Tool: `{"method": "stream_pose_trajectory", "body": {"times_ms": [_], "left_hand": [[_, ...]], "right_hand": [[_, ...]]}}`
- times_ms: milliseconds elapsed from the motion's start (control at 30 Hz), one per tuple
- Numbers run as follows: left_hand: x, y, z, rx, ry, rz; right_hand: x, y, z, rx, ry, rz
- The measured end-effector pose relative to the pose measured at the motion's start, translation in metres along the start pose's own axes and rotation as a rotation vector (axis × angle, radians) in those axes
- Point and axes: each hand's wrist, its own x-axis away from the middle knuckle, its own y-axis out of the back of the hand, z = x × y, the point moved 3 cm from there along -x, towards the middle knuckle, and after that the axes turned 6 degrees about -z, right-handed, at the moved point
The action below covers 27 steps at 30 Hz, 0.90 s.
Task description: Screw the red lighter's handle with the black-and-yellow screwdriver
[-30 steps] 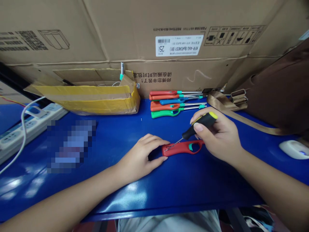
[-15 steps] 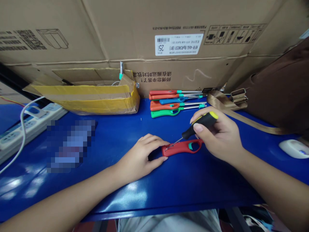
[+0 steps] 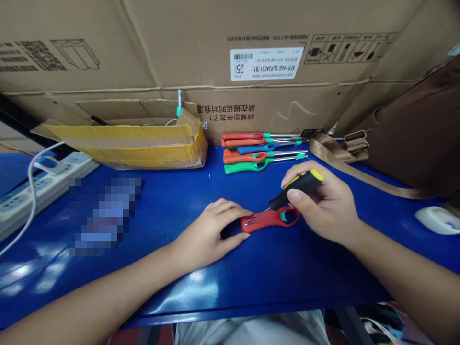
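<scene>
A red lighter body (image 3: pixel 269 219) with a teal trigger lies flat on the blue table (image 3: pixel 172 191). My left hand (image 3: pixel 212 232) pinches its left end between thumb and fingers and holds it down. My right hand (image 3: pixel 325 203) is wrapped round a small screwdriver (image 3: pixel 298 188) with a black and yellow handle. The thin metal tip of the screwdriver points down-left and touches the left part of the red lighter body.
Several red, orange, blue and green long lighters (image 3: pixel 258 152) lie stacked at the back. A yellow-taped cardboard tray (image 3: pixel 132 146) sits back left, a power strip (image 3: pixel 39 179) far left. A brown bag with a strap (image 3: pixel 413 139) and a white mouse (image 3: pixel 436 219) are at the right. Big cardboard boxes (image 3: pixel 201 52) wall the back.
Almost nothing has moved. My right hand and the screwdriver shifted very slightly; the tip stays on the red lighter body. My left hand keeps its hold.
</scene>
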Motion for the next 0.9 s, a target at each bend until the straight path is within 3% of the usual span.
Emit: {"method": "stream_pose_trajectory", "body": {"times_ms": [900], "left_hand": [[0.0049,-0.0013,-0.0060,-0.080,-0.059,0.061]], "right_hand": [[0.0072,-0.0018,0.0011,0.020,0.017,0.045]]}}
